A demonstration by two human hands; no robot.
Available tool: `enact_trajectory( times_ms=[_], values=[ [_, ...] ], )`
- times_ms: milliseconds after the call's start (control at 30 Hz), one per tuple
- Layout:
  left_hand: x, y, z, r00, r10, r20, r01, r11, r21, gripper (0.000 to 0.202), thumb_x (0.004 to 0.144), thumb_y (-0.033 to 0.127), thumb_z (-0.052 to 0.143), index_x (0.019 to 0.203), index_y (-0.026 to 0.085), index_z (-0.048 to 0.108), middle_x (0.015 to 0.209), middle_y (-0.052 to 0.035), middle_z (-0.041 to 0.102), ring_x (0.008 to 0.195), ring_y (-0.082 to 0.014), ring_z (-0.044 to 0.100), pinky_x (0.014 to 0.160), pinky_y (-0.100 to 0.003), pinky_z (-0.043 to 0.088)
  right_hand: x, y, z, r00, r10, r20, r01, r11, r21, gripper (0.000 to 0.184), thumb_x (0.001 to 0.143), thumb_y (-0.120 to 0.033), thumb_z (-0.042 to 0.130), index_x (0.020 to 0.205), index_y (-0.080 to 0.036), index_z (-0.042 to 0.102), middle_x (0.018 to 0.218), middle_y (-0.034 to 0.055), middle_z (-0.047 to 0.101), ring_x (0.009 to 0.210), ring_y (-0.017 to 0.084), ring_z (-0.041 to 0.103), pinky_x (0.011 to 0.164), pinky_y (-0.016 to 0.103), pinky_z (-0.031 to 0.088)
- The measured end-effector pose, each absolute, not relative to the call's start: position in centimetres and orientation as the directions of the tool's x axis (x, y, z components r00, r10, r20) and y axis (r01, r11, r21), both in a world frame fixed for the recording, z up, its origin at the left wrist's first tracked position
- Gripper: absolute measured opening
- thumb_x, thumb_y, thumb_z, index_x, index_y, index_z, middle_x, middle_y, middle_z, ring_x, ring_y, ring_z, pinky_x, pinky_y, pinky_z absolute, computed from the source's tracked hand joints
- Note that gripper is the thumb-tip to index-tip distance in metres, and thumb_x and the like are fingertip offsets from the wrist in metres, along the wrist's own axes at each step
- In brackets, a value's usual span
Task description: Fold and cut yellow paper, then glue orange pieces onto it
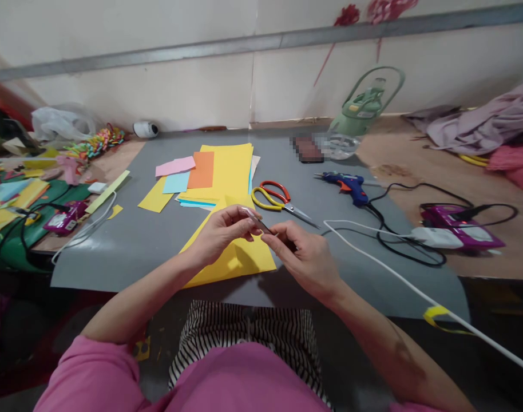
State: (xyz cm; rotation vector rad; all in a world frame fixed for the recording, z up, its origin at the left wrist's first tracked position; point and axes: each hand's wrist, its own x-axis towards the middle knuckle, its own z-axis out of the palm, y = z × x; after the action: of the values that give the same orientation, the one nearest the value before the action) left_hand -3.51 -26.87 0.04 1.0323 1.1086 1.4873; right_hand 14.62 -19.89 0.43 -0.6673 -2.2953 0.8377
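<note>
In the middle of the view, a thin, narrow dark piece with a pale edge spans the gap between my hands; its exact kind cannot be made out. The fingers of my left hand pinch one end. At the other end, the thumb and fingers of my right hand close on it. Beneath both hands lies a yellow paper sheet. Scissors with red and yellow handles rest just beyond my right hand, blades pointing right.
A stack of yellow paper lies behind, with orange, pink and blue pieces. To the right are a blue glue gun, a purple power strip and trailing cables. A green bottle stands at the back; paper scraps fill the left.
</note>
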Motion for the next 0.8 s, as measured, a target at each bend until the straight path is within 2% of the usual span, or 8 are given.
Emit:
enact_trajectory(
  times_ms=[100, 233, 300, 367, 500, 600, 700, 800],
  values=[
    [-3.6, -26.9, -0.1, -0.161, 0.985, 0.066, -0.186, -0.096, 0.978, 0.016, 0.085, 0.030, 0.068, 0.094, 0.017, 0.069, 0.083, -0.0009, 0.069, 0.072, -0.0093, 0.066, 0.066, -0.022, 0.052, 14.6, -20.0, 0.1, -0.686, 0.617, 0.386, 0.275, 0.711, -0.647, 0.025, 0.097, -0.046, 0.054, 0.095, -0.025, 0.066, 0.072, -0.0003, 0.069, 0.055, 0.013, 0.056, 0.057, 0.028, 0.040],
    [-3.5, -26.9, -0.2, -0.190, 0.982, 0.003, -0.144, -0.031, 0.989, 0.020, 0.084, 0.036, 0.069, 0.089, 0.017, 0.066, 0.084, -0.0025, 0.069, 0.072, -0.0105, 0.067, 0.063, -0.022, 0.053, 14.4, -20.0, -0.4, -0.667, 0.568, 0.482, 0.285, 0.793, -0.539, 0.029, 0.099, -0.046, 0.050, 0.106, -0.023, 0.067, 0.075, 0.0035, 0.071, 0.064, 0.017, 0.063, 0.064, 0.030, 0.044],
    [-3.4, -27.0, -0.2, -0.192, 0.981, 0.004, -0.132, -0.030, 0.991, 0.022, 0.084, 0.038, 0.068, 0.090, 0.017, 0.065, 0.088, -0.0036, 0.070, 0.074, -0.0110, 0.067, 0.064, -0.023, 0.054, 14.4, -20.0, -0.4, -0.669, 0.566, 0.481, 0.282, 0.792, -0.541, 0.028, 0.099, -0.045, 0.050, 0.106, -0.024, 0.067, 0.078, 0.0042, 0.072, 0.067, 0.018, 0.065, 0.065, 0.030, 0.044],
    [-3.4, -27.1, -0.2, -0.182, 0.982, 0.044, -0.116, -0.066, 0.991, 0.024, 0.084, 0.040, 0.069, 0.091, 0.017, 0.066, 0.091, -0.0046, 0.071, 0.076, -0.0117, 0.068, 0.067, -0.024, 0.055, 14.4, -20.0, -0.3, -0.671, 0.601, 0.435, 0.280, 0.748, -0.602, 0.026, 0.099, -0.044, 0.050, 0.105, -0.024, 0.066, 0.074, 0.0025, 0.071, 0.064, 0.017, 0.064, 0.063, 0.030, 0.043],
    [-3.5, -27.2, -0.1, -0.148, 0.983, 0.112, -0.088, -0.125, 0.988, 0.024, 0.083, 0.039, 0.072, 0.089, 0.016, 0.068, 0.085, -0.0034, 0.070, 0.075, -0.0116, 0.066, 0.068, -0.024, 0.055, 14.5, -20.0, 0.3, -0.684, 0.676, 0.274, 0.230, 0.556, -0.799, 0.023, 0.096, -0.045, 0.055, 0.097, -0.024, 0.064, 0.061, -0.0037, 0.060, 0.055, 0.013, 0.055, 0.056, 0.027, 0.038],
    [-3.9, -27.2, 0.2, -0.115, 0.986, 0.124, -0.050, -0.131, 0.990, 0.023, 0.083, 0.038, 0.073, 0.091, 0.017, 0.069, 0.082, -0.0023, 0.069, 0.074, -0.0115, 0.066, 0.065, -0.023, 0.053, 14.4, -19.8, 0.5, -0.756, 0.650, 0.083, 0.127, 0.269, -0.955, 0.027, 0.094, -0.049, 0.058, 0.087, -0.023, 0.060, 0.054, -0.0072, 0.051, 0.049, 0.010, 0.044, 0.050, 0.025, 0.033],
    [-4.2, -27.2, 0.3, -0.084, 0.990, 0.110, -0.014, -0.111, 0.994, 0.024, 0.082, 0.039, 0.073, 0.087, 0.017, 0.067, 0.081, -0.0023, 0.068, 0.075, -0.0118, 0.065, 0.064, -0.023, 0.052, 14.3, -19.6, 0.6, -0.819, 0.570, -0.067, 0.076, -0.008, -0.997, 0.031, 0.091, -0.053, 0.061, 0.084, -0.023, 0.056, 0.050, -0.0096, 0.048, 0.044, 0.007, 0.038, 0.044, 0.022, 0.028],
    [-4.1, -27.2, 0.5, -0.057, 0.994, 0.094, -0.036, -0.096, 0.995, 0.027, 0.083, 0.041, 0.071, 0.081, 0.016, 0.063, 0.076, -0.0008, 0.064, 0.072, -0.0106, 0.062, 0.064, -0.022, 0.050, 14.0, -19.5, 0.7, -0.845, 0.513, -0.153, 0.084, -0.157, -0.984, 0.034, 0.087, -0.054, 0.066, 0.084, -0.023, 0.054, 0.055, -0.0069, 0.060, 0.044, 0.007, 0.046, 0.041, 0.019, 0.028]
  ],
)
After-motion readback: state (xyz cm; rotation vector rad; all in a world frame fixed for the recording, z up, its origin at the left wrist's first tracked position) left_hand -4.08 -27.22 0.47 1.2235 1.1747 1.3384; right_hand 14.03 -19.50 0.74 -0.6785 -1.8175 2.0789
